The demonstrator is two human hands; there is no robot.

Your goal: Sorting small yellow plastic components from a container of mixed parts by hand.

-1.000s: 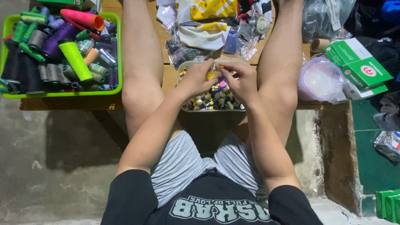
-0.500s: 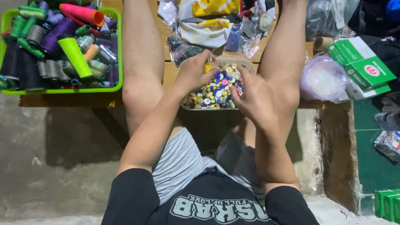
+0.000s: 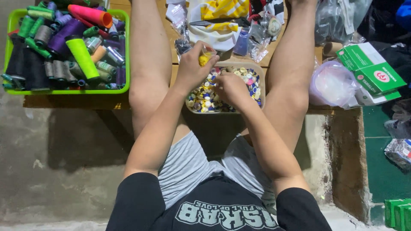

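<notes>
Looking down from the head camera, we see our left hand (image 3: pixel 193 64) raised just over the far left corner of a shallow tray of buttons (image 3: pixel 225 89), fingers curled and pinched around a small clear bag with something yellow inside (image 3: pixel 206 55). We cannot make out what the yellow bits are; the bag is mostly covered by the fingers. Our right hand (image 3: pixel 231 87) lies down in the tray, palm under, fingers bent into the heap of white, yellow and blue buttons. The fingertips are buried there, so we cannot tell whether they pinch a button or only rest on the pile.

The tray sits on a wooden board (image 3: pixel 171 81) between our bare knees, and its near rim is partly hidden by our wrists. Our legs run up past the top edge of the picture, feet cut off.

Left of our left knee stands a green crate (image 3: pixel 126 51) crowded with thread spools in green, purple, grey and orange; its left side is cropped. Beyond the tray lies a jumble of yellow-and-white cloth (image 3: pixel 216 17) and small clear packets (image 3: pixel 257 40), too tangled to sort out. Right of our right knee sits a pale plastic bag (image 3: pixel 332 83), contents blurred, touching green and white boxes (image 3: pixel 370 72). More green boxes (image 3: pixel 398 211) are cut off at the lower right corner.
</notes>
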